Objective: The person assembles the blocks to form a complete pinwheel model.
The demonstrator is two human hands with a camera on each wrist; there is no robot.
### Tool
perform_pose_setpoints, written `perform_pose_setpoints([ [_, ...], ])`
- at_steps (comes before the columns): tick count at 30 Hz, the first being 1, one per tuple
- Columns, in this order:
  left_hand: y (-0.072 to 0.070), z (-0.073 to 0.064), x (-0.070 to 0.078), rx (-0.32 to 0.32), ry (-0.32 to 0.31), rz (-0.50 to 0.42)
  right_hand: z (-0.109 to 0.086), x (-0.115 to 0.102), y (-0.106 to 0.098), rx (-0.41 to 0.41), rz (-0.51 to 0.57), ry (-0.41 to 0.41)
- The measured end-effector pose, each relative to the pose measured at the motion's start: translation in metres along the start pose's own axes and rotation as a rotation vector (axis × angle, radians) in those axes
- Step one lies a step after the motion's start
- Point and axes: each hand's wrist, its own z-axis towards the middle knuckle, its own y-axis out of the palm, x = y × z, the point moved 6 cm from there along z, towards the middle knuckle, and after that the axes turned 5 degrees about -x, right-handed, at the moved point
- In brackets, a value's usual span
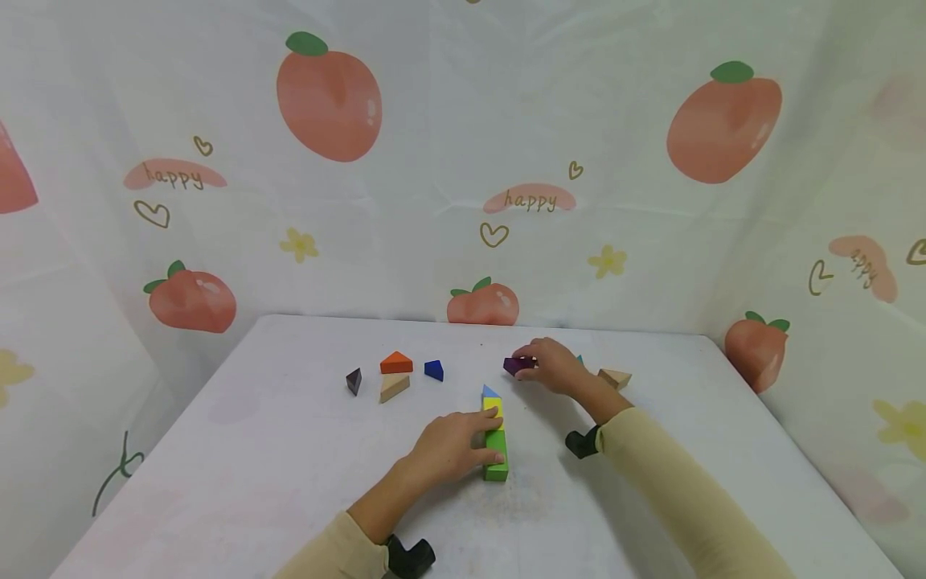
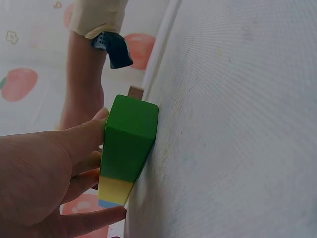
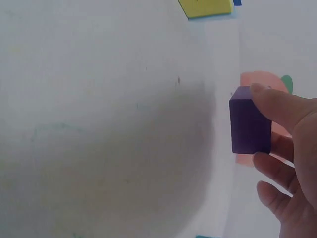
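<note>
A green block (image 1: 496, 471), a yellow block (image 1: 493, 403) and a light blue triangle (image 1: 490, 392) line up end to end, pointing away from me. My left hand (image 1: 443, 447) holds this row from its left side, thumb on the green block and fingers reaching over the yellow one. In the left wrist view the green block's end face is nearest, and one finger extends beside the blue tip. Farther back and to the right, my right hand (image 1: 555, 367) pinches a purple block (image 3: 250, 125) between thumb and fingers; part of it is hidden by them.
At the back left sit an orange triangle (image 1: 396, 363), a natural wood block (image 1: 394, 388), a dark blue block (image 1: 434, 370) and a dark grey block (image 1: 354, 381). Another wooden block (image 1: 615, 378) lies beyond my right wrist. A patterned cloth hangs behind the white table (image 1: 289, 466).
</note>
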Motion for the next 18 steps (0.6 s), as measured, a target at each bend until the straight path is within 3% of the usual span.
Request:
perform_pose_setpoints([
  [8,0.000,0.000,0.000,0.003,0.007,0.001,-0.001,-0.011,0.001,0.007,0.081,-0.008],
  [18,-0.001,-0.001,0.002,0.005,0.025,0.015,0.000,-0.015,0.011,-0.020,0.096,-0.012],
])
